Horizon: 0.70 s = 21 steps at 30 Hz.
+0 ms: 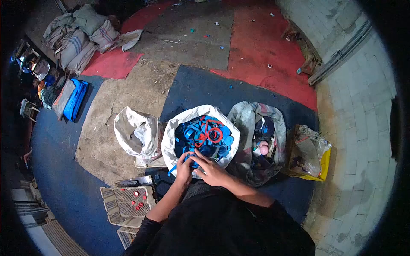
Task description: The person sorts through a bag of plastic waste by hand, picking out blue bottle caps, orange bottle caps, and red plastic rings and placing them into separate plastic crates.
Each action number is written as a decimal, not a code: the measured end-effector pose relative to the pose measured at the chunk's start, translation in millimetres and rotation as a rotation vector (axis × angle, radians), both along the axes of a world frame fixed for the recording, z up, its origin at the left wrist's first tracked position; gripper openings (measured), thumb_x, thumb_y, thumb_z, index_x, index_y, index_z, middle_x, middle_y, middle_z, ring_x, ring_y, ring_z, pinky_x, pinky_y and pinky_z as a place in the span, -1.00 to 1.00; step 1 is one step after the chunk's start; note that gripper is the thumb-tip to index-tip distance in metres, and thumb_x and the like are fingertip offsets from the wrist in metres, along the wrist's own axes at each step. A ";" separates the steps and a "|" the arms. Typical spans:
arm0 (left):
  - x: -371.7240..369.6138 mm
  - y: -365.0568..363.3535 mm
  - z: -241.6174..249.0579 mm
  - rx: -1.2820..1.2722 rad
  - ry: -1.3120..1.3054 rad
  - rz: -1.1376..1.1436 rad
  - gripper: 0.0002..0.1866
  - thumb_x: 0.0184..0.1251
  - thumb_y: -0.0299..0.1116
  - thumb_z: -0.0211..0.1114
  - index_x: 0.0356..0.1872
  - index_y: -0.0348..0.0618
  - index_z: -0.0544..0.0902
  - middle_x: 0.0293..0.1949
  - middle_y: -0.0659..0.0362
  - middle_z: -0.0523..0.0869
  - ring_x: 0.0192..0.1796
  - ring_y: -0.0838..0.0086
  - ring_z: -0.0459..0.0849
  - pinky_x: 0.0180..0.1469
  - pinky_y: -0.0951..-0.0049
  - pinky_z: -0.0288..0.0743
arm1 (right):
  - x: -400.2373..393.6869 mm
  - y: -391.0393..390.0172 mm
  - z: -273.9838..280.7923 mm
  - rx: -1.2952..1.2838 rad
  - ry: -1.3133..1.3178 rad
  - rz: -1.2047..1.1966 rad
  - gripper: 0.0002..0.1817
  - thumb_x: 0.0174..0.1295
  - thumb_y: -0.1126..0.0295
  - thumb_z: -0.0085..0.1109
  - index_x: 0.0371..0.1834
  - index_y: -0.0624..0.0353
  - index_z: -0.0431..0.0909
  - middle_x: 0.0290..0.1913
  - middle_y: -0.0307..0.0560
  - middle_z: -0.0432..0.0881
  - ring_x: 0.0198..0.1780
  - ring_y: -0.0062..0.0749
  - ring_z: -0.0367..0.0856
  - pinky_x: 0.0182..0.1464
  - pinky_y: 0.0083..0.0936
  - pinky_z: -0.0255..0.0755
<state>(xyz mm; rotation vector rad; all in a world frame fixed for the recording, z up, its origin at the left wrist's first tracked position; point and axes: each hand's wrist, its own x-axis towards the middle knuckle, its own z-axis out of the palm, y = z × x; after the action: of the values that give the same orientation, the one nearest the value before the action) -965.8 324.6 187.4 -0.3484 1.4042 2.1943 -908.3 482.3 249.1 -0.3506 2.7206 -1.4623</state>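
Just over the near rim of a white woven sack [168, 143], my two hands meet with their fingertips close together. My left hand [184, 170] is closed around a blue plastic piece [172, 170], a strip of which sticks out on its left side. Bent towards it, my right hand [210, 171] has its fingers drawn in, and what lies between them is too small to make out. The sack is full of blue plastic pieces [188, 132], with red rings [215, 135] lying on top of them.
Left of it stands a smaller white sack [124, 136]; a grey sack [241, 117] with mixed items and a yellow container [326, 164] are on the right. A cream crate [112, 209] with red caps sits lower left. Full sacks [77, 47] are piled far left; a block wall [358, 128] runs right.
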 end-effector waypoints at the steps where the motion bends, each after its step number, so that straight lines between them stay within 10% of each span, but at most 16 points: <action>1: 2.3 -3.8 -3.4 0.013 -0.035 -0.005 -0.74 0.47 -0.56 0.13 0.09 -0.15 0.66 -0.15 0.21 0.71 -0.16 0.52 0.70 -0.16 0.44 0.69 | -1.8 4.5 -2.8 -0.084 -0.053 -0.014 -0.33 0.44 0.28 0.27 0.56 0.22 0.31 0.63 0.25 0.24 0.55 0.10 0.37 0.52 -0.09 0.28; 5: 8.5 -15.1 -5.9 -0.028 -0.090 -0.016 -0.73 0.54 -0.48 0.02 0.12 -0.13 0.61 -0.11 0.17 0.67 -0.12 0.40 0.71 -0.15 0.23 0.73 | -30.7 49.7 -11.0 -0.237 -0.059 -0.296 -0.29 0.40 0.19 0.37 0.54 0.20 0.35 0.48 0.18 0.48 0.53 -0.04 0.42 0.53 -0.20 0.26; 9: 9.1 -27.4 -14.7 -0.010 -0.102 0.022 -0.72 0.53 -0.52 0.03 0.11 -0.16 0.63 -0.05 0.14 0.67 -0.10 0.40 0.72 -0.13 0.24 0.78 | -43.8 98.2 -61.5 0.285 0.057 -0.737 -0.48 0.24 0.31 0.37 0.27 0.17 0.54 0.17 0.16 0.63 0.23 0.16 0.58 0.27 -0.02 0.43; 15: 5.9 -29.4 -6.4 -0.016 -0.097 0.038 -0.72 0.53 -0.54 0.03 0.13 -0.16 0.63 -0.04 0.13 0.66 -0.07 0.40 0.71 -0.12 0.24 0.80 | -19.4 65.5 -89.0 0.585 0.101 -0.497 -0.64 0.18 0.16 0.41 0.05 -0.09 0.71 0.25 0.00 0.60 0.31 -0.10 0.55 0.51 0.11 0.07; 21: 3.3 -31.9 -11.2 -0.032 -0.121 0.041 -0.72 0.53 -0.53 0.05 0.14 -0.16 0.63 -0.06 0.13 0.66 -0.09 0.39 0.72 -0.12 0.22 0.81 | -35.5 73.0 -96.2 0.092 -0.086 -0.500 -0.67 0.17 0.38 0.44 0.01 0.07 0.65 0.18 0.03 0.61 0.08 0.00 0.68 0.20 -0.16 0.50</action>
<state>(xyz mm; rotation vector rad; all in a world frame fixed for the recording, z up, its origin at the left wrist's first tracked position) -962.5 292.8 176.1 -0.5166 1.3787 2.1475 -943.9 555.3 152.8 0.4175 2.9200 -1.3826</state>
